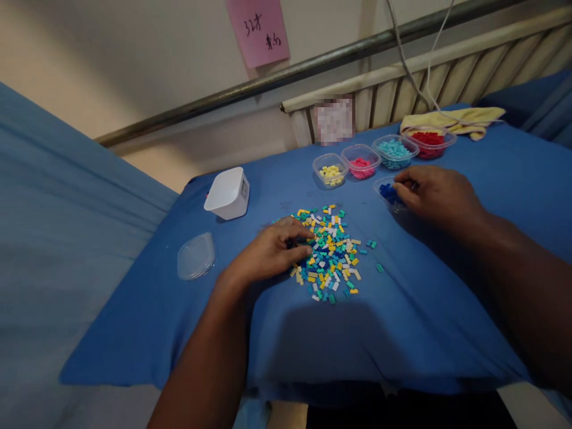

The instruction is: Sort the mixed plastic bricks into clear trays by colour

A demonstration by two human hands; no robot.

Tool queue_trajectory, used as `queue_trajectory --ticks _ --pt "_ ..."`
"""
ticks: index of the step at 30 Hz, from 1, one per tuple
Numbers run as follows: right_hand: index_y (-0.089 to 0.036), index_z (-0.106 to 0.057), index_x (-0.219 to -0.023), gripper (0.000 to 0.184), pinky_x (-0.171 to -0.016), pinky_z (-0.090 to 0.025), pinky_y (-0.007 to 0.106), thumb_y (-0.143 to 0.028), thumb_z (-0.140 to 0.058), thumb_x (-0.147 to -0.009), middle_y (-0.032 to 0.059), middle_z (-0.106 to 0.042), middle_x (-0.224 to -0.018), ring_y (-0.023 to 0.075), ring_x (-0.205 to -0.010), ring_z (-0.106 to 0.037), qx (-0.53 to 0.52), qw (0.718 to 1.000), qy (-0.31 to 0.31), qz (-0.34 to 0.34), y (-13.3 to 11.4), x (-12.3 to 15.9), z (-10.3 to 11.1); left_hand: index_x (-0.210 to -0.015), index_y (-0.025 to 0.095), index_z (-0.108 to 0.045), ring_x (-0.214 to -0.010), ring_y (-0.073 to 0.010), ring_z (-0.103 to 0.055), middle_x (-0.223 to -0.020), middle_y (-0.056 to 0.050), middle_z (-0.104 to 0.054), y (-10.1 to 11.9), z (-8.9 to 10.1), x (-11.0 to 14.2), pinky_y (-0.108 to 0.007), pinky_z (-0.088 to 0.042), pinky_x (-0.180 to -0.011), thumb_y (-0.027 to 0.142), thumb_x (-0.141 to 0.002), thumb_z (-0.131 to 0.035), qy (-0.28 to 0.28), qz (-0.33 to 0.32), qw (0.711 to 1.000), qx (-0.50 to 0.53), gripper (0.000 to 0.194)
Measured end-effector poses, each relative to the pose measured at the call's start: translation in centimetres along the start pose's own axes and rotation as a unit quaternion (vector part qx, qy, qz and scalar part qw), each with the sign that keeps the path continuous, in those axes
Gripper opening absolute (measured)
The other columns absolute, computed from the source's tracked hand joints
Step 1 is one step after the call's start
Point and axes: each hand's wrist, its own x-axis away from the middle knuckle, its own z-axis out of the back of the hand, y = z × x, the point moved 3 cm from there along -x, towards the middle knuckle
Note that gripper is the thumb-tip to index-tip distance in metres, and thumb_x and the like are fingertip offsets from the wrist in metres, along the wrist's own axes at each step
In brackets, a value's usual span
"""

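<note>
A heap of small bricks (333, 253) in yellow, white, teal and dark blue lies on the blue cloth (424, 310). My left hand (272, 250) rests at the heap's left edge, fingers curled and pinching among the pieces. My right hand (435, 190) reaches to a clear cup of dark blue bricks (388, 192), fingertips closed at its rim. Behind stand clear cups of yellow bricks (331, 171), pink bricks (361, 162), light blue bricks (394, 150) and red bricks (429, 142).
A white box (229, 192) and a clear lid (195, 256) lie left of the heap. A yellow cloth (465, 119) sits at the back right by a radiator (447, 77). A pink note (258, 30) hangs on the wall.
</note>
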Motion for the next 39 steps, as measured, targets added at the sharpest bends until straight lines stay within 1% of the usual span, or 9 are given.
queue_trajectory --ticks 5,10,12,15,18,21,25,34,39 --pt "-0.028 -0.085 -0.113 0.027 -0.067 -0.055 0.045 -0.044 -0.067 -0.102 0.0109 -0.085 -0.096 0.0334 -0.081 -0.075 0.019 1.000 0.003 -0.004 1.2 0.5 -0.9 -0.119 0.025 -0.083 -0.111 -0.0243 -0.070 -0.113 -0.008 -0.076 -0.3 -0.8 -0.2 -0.039 -0.055 -0.101 0.033 -0.107 -0.069 -0.031 -0.050 0.993 -0.100 0.020" --pt "-0.022 -0.083 -0.115 0.026 -0.078 -0.062 0.046 -0.037 -0.064 -0.104 0.0125 -0.085 -0.106 0.0322 -0.091 -0.079 -0.080 0.994 -0.026 0.075 -3.7 0.9 -0.3 -0.119 0.023 -0.082 -0.106 -0.0242 -0.071 -0.111 -0.009 -0.075 -2.5 -1.3 -1.2 -0.038 -0.055 -0.097 0.028 -0.111 -0.060 0.054 -0.011 0.977 -0.204 0.024" --pt "-0.023 -0.082 -0.119 0.026 -0.088 -0.064 0.048 -0.032 -0.062 -0.107 0.0110 -0.086 -0.110 0.0307 -0.098 -0.080 -0.166 0.971 -0.061 0.162 -7.1 1.7 -0.3 -0.119 0.021 -0.082 -0.108 -0.0246 -0.070 -0.111 -0.010 -0.075 -3.2 -1.4 -1.5 -0.039 -0.055 -0.099 0.027 -0.111 -0.060 0.078 -0.006 0.972 -0.221 0.024" --pt "-0.026 -0.082 -0.126 0.029 -0.105 -0.063 0.049 -0.025 -0.056 -0.112 0.0089 -0.085 -0.127 0.0284 -0.119 -0.078 -0.259 0.906 -0.133 0.306 -11.7 3.2 -0.7 -0.116 0.021 -0.082 -0.107 -0.0242 -0.070 -0.109 -0.010 -0.076 -3.5 -1.1 -1.4 -0.038 -0.055 -0.097 0.026 -0.110 -0.062 0.124 -0.001 0.967 -0.221 0.022" --pt "-0.026 -0.082 -0.123 0.029 -0.105 -0.063 0.048 -0.021 -0.056 -0.112 0.0083 -0.085 -0.124 0.0265 -0.118 -0.078 -0.269 0.873 -0.180 0.364 -13.4 3.9 -1.6 -0.110 0.021 -0.082 -0.103 -0.0227 -0.071 -0.104 -0.008 -0.076 -2.4 -0.6 -1.0 -0.037 -0.055 -0.095 0.024 -0.107 -0.066 0.146 -0.016 0.973 -0.176 0.017" --pt "-0.025 -0.083 -0.118 0.028 -0.100 -0.064 0.048 -0.018 -0.057 -0.111 0.0082 -0.086 -0.117 0.0261 -0.109 -0.079 -0.252 0.884 -0.181 0.350 -12.5 3.6 -2.3 -0.112 0.021 -0.082 -0.100 -0.0213 -0.072 -0.104 -0.007 -0.076 -0.8 -0.8 -0.6 -0.035 -0.055 -0.092 0.025 -0.105 -0.067 0.074 -0.059 0.989 -0.115 0.017" --pt "-0.020 -0.083 -0.110 0.028 -0.095 -0.064 0.047 -0.021 -0.056 -0.113 0.0125 -0.085 -0.118 0.0279 -0.105 -0.079 -0.235 0.900 -0.164 0.328 -11.0 3.1 -2.4 -0.121 0.021 -0.082 -0.103 -0.0233 -0.071 -0.108 -0.008 -0.076 0.5 -1.8 -0.4 -0.037 -0.054 -0.093 0.018 -0.105 -0.059 -0.018 -0.090 0.981 -0.169 0.028" --pt "-0.019 -0.081 -0.113 0.022 -0.093 -0.062 0.047 -0.025 -0.060 -0.112 0.0124 -0.085 -0.112 0.0310 -0.103 -0.079 -0.213 0.940 -0.108 0.245 -9.7 2.4 -1.9 -0.109 0.020 -0.075 -0.091 -0.0196 -0.068 -0.106 -0.004 -0.074 0.1 -1.3 -0.3 -0.034 -0.052 -0.083 0.016 -0.094 -0.064 0.025 -0.039 0.989 -0.141 0.019" --pt "-0.021 -0.082 -0.109 0.023 -0.093 -0.061 0.046 -0.027 -0.060 -0.112 0.0113 -0.086 -0.110 0.0297 -0.102 -0.080 -0.221 0.945 -0.099 0.220 -9.6 2.3 -1.9 -0.111 0.019 -0.074 -0.101 -0.0213 -0.072 -0.109 -0.006 -0.077 1.6 -2.4 -0.4 -0.037 -0.054 -0.094 0.011 -0.097 -0.058 0.000 -0.107 0.983 -0.151 0.023"
